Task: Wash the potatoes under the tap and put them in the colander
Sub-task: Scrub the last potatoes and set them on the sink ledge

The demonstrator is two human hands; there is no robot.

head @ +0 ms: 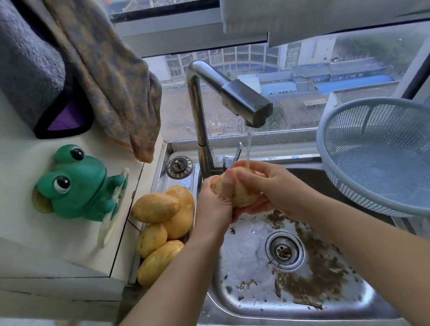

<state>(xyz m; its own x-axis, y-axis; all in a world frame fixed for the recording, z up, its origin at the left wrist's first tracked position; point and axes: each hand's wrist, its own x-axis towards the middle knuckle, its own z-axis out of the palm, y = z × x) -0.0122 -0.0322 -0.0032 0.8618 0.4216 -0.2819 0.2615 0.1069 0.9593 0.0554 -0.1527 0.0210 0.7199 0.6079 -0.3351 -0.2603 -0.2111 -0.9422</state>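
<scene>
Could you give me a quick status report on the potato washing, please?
Left hand and right hand grip one potato under the running tap. More potatoes piled left of sink; colander at right empty. Nothing in the way.

One pale yellow potato is held under the running tap, clasped between the left hand and the right hand. Four more potatoes (heaped, yellow-brown) are stacked left of the basin. The light-blue mesh colander is seen tilted at the right.
</scene>
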